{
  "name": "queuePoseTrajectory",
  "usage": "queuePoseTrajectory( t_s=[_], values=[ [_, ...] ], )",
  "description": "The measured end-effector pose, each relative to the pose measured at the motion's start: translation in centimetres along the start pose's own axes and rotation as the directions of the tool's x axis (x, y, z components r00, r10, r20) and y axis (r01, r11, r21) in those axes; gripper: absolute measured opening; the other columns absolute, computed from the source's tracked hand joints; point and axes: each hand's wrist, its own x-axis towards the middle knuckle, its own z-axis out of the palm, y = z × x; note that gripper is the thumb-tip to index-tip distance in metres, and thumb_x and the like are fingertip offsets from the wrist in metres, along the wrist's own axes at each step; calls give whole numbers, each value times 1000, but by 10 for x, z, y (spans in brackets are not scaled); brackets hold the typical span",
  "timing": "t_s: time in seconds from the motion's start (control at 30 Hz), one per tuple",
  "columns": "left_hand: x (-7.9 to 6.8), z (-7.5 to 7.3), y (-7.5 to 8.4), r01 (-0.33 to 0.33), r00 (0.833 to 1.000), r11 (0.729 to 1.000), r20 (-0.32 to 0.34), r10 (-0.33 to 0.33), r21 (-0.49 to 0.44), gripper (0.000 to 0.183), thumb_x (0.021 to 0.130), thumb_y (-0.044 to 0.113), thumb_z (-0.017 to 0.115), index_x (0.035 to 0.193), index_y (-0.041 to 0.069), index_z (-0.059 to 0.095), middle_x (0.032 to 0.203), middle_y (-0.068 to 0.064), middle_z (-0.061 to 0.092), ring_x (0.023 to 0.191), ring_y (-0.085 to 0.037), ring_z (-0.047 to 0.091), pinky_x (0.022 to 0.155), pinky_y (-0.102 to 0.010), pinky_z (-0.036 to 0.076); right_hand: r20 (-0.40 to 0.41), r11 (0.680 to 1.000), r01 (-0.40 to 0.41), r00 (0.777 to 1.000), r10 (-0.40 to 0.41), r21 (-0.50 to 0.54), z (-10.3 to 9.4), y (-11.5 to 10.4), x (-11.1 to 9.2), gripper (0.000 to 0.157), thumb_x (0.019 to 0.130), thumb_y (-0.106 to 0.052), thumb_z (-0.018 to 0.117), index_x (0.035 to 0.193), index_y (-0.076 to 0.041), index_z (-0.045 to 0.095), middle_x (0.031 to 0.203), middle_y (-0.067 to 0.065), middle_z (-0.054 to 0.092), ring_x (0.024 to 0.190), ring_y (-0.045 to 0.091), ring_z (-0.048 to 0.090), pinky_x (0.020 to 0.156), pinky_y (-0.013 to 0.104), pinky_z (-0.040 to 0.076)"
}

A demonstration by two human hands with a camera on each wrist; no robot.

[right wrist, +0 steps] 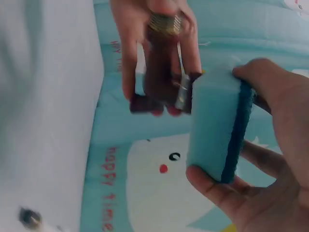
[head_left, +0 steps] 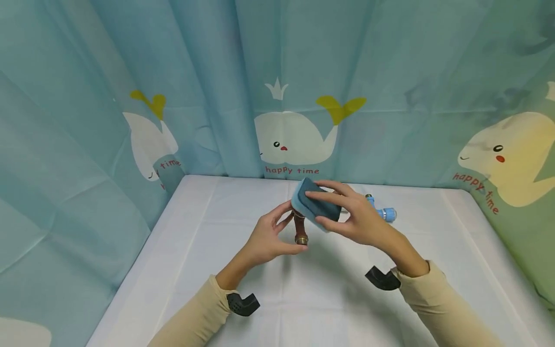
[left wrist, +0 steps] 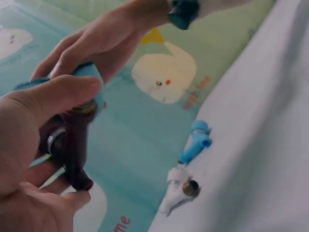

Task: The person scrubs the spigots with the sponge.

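Observation:
In the head view a dark brown tap [head_left: 300, 226] with a brass threaded end is held up above the table. My left hand [head_left: 266, 238] grips it between the thumb, at the threaded end, and the fingers farther along. My right hand [head_left: 357, 217] holds a sponge [head_left: 323, 202], light blue with a dark teal scouring layer, pinched by its edges. Seen from the right wrist, the sponge's pale side [right wrist: 215, 125] faces the tap [right wrist: 161, 67] right beside its handle; whether they touch I cannot tell. The sponge hides part of the tap in the head view.
A light blue tap [left wrist: 195, 145] and a white tap [left wrist: 176, 191] lie on the white table [head_left: 217, 207] behind my right hand. Blue-green curtains [head_left: 208, 96] with whale prints stand along the table's back and sides.

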Motion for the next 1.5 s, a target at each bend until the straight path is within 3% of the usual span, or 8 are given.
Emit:
queuePoseTrajectory(
  t_s=[0.1, 0.4, 0.53, 0.77, 0.93, 1.13, 1.4, 1.5],
  values=[
    [-1, 1, 2, -9, 1000, 996, 23, 7, 89, 100, 70, -5, 92, 155, 5, 41, 158, -9, 43, 148, -21, 38, 115, -29, 38, 128, 1000, -9, 992, 12, -23, -15, 3, 8, 53, 88, -12, 81, 139, -19, 66, 146, 15, 54, 126, 37, 57, 81, 45, 57],
    [-3, 1, -1, -124, 992, 961, 60, 113, 247, 95, 68, 0, 95, 150, 3, 47, 152, -11, 50, 144, -23, 45, 114, -34, 40, 276, 998, -61, 959, 67, -31, -25, -2, 16, 47, 94, -18, 77, 140, -21, 66, 148, 13, 53, 128, 34, 56, 87, 46, 55],
    [-5, 1, -2, -108, 994, 967, 57, 98, 232, 99, 67, -1, 95, 152, 1, 45, 154, -13, 47, 145, -24, 43, 114, -32, 39, 213, 994, -104, 973, 92, 42, -21, 5, 12, 50, 94, -14, 77, 141, -18, 64, 146, 11, 55, 124, 28, 59, 83, 41, 57],
    [-6, -2, 1, -23, 999, 1000, -33, 23, 4, 97, 70, -8, 90, 154, 5, 43, 157, -10, 44, 148, -25, 38, 115, -31, 38, 71, 974, -161, 986, 151, 161, 5, 4, -10, 55, 93, -8, 76, 145, -15, 60, 148, 11, 53, 118, 25, 61, 78, 32, 59],
    [-8, -3, -2, -42, 998, 983, -27, 48, 180, 97, 70, 1, 93, 154, 10, 45, 154, -5, 48, 145, -21, 43, 114, -30, 38, -10, 982, -151, 988, 153, 115, 17, -2, -18, 56, 90, -10, 80, 142, -17, 63, 149, 10, 52, 127, 29, 58, 86, 44, 60],
    [-11, -7, -3, -126, 991, 908, 7, 135, 399, 95, 66, 5, 97, 149, 5, 51, 151, -9, 52, 140, -24, 50, 110, -39, 46, 8, 998, -67, 998, 66, 14, 14, -4, -15, 56, 86, -9, 82, 139, -19, 66, 148, 14, 52, 130, 38, 53, 87, 53, 56],
    [-5, -8, -1, -177, 982, 940, -15, 190, 292, 97, 69, 1, 95, 153, 6, 46, 152, -11, 50, 142, -25, 47, 114, -38, 40, -83, 992, -124, 989, 124, 5, 14, -4, -18, 57, 86, -10, 82, 139, -19, 66, 148, 11, 53, 130, 34, 55, 88, 50, 57],
    [0, -7, -5, -216, 953, 889, -111, 282, 405, 99, 69, 6, 96, 154, 8, 46, 153, -9, 49, 143, -24, 46, 114, -40, 42, -120, 974, -216, 968, 222, 66, 26, -3, -33, 56, 86, -9, 83, 139, -17, 66, 146, 10, 55, 123, 29, 60, 80, 41, 60]
  ],
)
